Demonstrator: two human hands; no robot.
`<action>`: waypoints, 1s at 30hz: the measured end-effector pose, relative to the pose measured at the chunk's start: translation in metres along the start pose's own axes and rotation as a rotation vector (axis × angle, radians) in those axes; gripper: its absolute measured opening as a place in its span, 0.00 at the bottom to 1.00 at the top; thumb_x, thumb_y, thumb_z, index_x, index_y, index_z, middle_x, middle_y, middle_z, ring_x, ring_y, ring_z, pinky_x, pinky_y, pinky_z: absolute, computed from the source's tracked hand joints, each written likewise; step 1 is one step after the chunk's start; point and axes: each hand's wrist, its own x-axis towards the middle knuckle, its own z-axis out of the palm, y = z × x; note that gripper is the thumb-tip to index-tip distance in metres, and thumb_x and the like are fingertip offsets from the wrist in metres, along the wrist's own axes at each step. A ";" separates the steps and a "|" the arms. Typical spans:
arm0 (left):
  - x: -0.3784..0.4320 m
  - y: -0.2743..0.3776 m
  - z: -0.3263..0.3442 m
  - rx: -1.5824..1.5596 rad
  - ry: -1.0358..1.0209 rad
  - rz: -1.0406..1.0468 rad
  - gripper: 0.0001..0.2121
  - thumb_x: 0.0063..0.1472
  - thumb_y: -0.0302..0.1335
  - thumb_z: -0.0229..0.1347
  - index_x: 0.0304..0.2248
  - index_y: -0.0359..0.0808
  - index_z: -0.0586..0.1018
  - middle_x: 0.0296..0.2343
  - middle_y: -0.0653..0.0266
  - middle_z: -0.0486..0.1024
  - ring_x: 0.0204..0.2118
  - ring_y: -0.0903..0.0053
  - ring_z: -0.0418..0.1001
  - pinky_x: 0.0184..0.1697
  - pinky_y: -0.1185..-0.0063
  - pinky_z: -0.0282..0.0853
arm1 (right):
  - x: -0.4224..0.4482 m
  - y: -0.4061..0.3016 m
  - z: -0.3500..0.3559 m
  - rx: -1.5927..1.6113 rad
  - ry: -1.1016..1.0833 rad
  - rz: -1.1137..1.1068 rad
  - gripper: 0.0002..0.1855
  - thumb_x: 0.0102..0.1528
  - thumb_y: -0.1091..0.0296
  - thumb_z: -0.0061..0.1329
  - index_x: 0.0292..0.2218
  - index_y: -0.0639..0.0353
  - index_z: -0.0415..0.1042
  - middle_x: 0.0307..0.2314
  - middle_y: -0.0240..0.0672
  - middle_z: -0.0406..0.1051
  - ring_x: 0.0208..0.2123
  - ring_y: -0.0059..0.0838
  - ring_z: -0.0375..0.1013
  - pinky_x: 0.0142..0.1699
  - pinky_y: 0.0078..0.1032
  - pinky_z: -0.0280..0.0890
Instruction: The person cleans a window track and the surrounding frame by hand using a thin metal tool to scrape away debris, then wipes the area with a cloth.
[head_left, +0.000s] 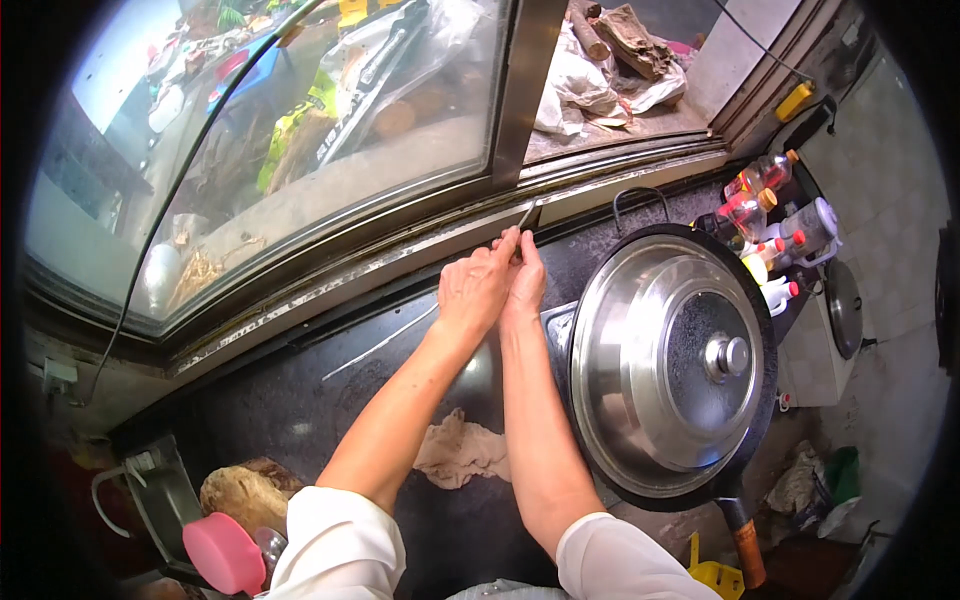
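Observation:
My left hand (476, 281) and my right hand (526, 281) are pressed together above the back of the black countertop (247, 397), close to the window sill. Both close around a thin rod or wire (528, 214), whose tip pokes out beyond the fingers toward the sill. A thin pale length (379, 345) slants across the counter to the left of my wrists; whether it joins the piece in my hands cannot be seen. Beneath my forearms lies a crumpled beige cloth (459, 454). Right of my right forearm stands a large wok (766, 405) covered by a domed steel lid (637, 360).
The wok's wooden handle (747, 551) juts toward me at lower right. Several bottles (750, 210) stand behind the wok. A sink (161, 487), a wooden block (244, 491) and a pink plastic container (223, 553) are at lower left. The sliding window frame (517, 97) rises beyond the counter.

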 end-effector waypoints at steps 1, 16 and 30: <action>0.006 0.004 0.003 0.004 -0.003 0.008 0.16 0.58 0.31 0.43 0.47 0.50 0.68 0.18 0.56 0.72 0.20 0.60 0.72 0.21 0.67 0.66 | 0.007 -0.004 -0.001 -0.009 -0.008 0.002 0.12 0.56 0.60 0.42 0.31 0.59 0.69 0.25 0.31 0.69 0.28 0.23 0.68 0.35 0.21 0.63; -0.009 0.017 -0.021 0.171 -0.178 -0.145 0.21 0.54 0.28 0.45 0.50 0.45 0.64 0.21 0.52 0.73 0.21 0.58 0.73 0.23 0.66 0.68 | 0.005 0.007 0.002 -0.077 -0.096 0.018 0.05 0.53 0.70 0.45 0.26 0.59 0.68 0.19 0.28 0.66 0.20 0.18 0.64 0.25 0.15 0.60; -0.022 0.011 0.000 0.054 -0.204 -0.175 0.22 0.55 0.30 0.43 0.51 0.49 0.62 0.20 0.50 0.73 0.21 0.56 0.72 0.23 0.62 0.67 | 0.011 0.013 -0.013 -0.423 0.046 -0.076 0.12 0.53 0.65 0.44 0.19 0.55 0.67 0.15 0.24 0.63 0.15 0.14 0.59 0.19 0.15 0.55</action>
